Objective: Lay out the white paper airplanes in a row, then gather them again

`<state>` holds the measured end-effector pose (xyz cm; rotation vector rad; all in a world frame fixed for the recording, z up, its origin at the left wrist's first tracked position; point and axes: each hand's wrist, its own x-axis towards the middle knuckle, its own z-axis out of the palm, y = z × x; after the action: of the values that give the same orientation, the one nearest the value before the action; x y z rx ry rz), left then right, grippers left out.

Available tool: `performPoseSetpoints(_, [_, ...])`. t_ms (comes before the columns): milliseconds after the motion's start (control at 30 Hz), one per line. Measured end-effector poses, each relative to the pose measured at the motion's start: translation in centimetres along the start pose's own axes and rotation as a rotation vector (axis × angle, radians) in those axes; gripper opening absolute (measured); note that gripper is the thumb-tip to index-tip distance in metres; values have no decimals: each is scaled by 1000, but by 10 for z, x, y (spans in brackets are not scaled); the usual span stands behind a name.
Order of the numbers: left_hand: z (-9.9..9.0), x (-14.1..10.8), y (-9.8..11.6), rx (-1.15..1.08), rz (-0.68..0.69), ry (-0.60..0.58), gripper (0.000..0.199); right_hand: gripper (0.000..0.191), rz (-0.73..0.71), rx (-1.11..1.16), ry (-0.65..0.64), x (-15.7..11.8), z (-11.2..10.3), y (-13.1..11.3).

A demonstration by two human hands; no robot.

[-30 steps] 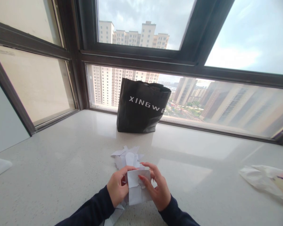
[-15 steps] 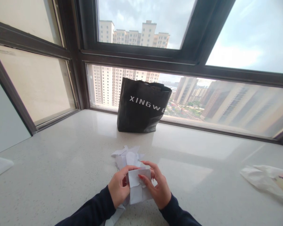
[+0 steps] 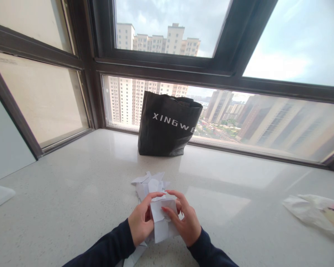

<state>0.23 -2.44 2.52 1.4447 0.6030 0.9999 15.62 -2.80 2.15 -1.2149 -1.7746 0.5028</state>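
Between my hands is a folded white paper (image 3: 161, 226) with creases across it. My left hand (image 3: 141, 222) grips its left edge, the thumb at the side and the index finger arched over the top. On the right side my right hand (image 3: 187, 220) holds it, with the thumb pressed on its face and the index finger curved above the upper edge. Just beyond lies a pile of folded white paper pieces (image 3: 150, 183) on the pale speckled counter (image 3: 72, 207). More white paper (image 3: 136, 256) shows below my left wrist.
A black bag (image 3: 167, 129) with white lettering stands upright against the window (image 3: 267, 126). White wrapping (image 3: 308, 213) with a pink and yellow item lies at the far right. Another white item (image 3: 0, 196) rests at the left edge.
My left index finger has lifted off the paper's top edge and extended toward the right index finger. The held paper has tilted slightly.
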Motion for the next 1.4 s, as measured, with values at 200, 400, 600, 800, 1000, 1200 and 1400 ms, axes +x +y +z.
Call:
performPoseSetpoints(200, [1, 0, 1, -22, 5, -10, 41, 32, 14, -8, -28, 1, 0, -1])
performPoseSetpoints(400, [2, 0, -2, -38, -35, 15, 44, 31, -3, -19, -14, 0, 2, -2])
performPoseSetpoints(600, [1, -4, 7, -69, -30, 1, 48, 30, 1, -8, -7, 1, 1, -4])
performPoseSetpoints(800, [-1, -4, 13, -110, -28, -47, 43, 29, -10, -23, 1, 2, 0, -7])
performPoseSetpoints(1000, [3, -4, 2, 13, -38, 20, 52, 26, -22, -1, 0, 2, 0, -10])
performPoseSetpoints(1200, [-1, 0, 5, 98, 31, 113, 37, 30, -70, 10, 57, 2, -3, -11])
performPoseSetpoints(1400, [-30, 12, 27, 222, 113, 409, 14, 27, -114, -21, 120, 1, -5, -13])
